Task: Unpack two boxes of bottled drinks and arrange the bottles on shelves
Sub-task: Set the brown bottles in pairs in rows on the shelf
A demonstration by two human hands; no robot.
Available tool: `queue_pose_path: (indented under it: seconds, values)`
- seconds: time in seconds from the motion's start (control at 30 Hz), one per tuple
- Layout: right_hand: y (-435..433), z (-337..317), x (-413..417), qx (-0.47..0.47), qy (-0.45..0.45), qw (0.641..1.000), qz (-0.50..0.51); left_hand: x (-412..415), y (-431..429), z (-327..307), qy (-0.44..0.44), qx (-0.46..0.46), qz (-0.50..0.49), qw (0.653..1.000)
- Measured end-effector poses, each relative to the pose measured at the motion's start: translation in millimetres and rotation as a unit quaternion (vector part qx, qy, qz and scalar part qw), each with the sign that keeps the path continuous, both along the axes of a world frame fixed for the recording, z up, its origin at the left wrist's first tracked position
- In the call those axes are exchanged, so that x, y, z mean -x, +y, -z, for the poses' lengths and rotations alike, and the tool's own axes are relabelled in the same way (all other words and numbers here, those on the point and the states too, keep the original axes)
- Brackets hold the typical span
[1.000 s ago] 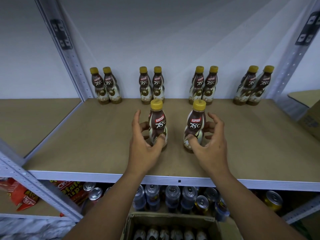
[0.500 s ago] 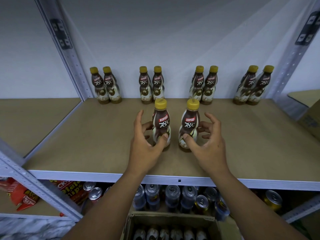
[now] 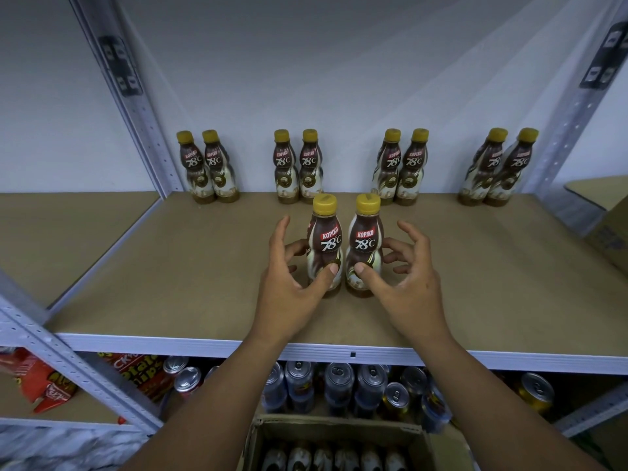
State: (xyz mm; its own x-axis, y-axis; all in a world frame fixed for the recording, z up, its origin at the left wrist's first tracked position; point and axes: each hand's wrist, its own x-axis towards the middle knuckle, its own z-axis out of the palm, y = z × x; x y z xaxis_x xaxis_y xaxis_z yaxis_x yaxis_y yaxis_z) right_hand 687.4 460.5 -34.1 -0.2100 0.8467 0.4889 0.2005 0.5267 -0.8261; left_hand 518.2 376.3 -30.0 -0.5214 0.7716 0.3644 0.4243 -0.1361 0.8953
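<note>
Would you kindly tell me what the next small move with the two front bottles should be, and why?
Probably ease the left bottle and right bottle together until they touch: a narrow gap shows between them, while the pairs at the back stand close. The left hand and right hand each hold one upright.

Dim, soft light; wide-angle edge distortion

Shelf board [image 3: 163, 266], smooth matt brown fibreboard; on it, bottles [image 3: 324, 249] in glossy plastic with matt yellow plastic caps [image 3: 325, 203]; at its corners, perforated pale painted metal uprights [image 3: 136, 96]; beneath it, shiny metal cans [image 3: 339, 375], glossy snack bags [image 3: 44, 382], matt cardboard box [image 3: 339, 428].
</note>
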Motion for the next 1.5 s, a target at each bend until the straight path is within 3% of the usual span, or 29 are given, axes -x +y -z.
queue_pose_path:
  seconds: [0.77,0.87,1.13,1.5]
  values:
    - [-1.8,-12.8,0.1,0.015,0.015,1.000,-0.016,1.6,1.2,-9.2,0.010,-0.018,0.030,0.999]
    - [1.8,-26.7,-1.7,0.017,0.013,0.998,-0.052,9.1,3.6,-29.1,0.051,-0.020,0.054,0.997]
    - [7.8,-51.5,-7.3,-0.023,-0.112,0.985,-0.131,23.3,6.6,-62.3,0.211,0.060,0.106,0.970]
    - [5.0,-52.6,-7.0,-0.048,-0.151,0.981,-0.107,17.7,4.4,-57.4,0.218,0.070,0.096,0.969]
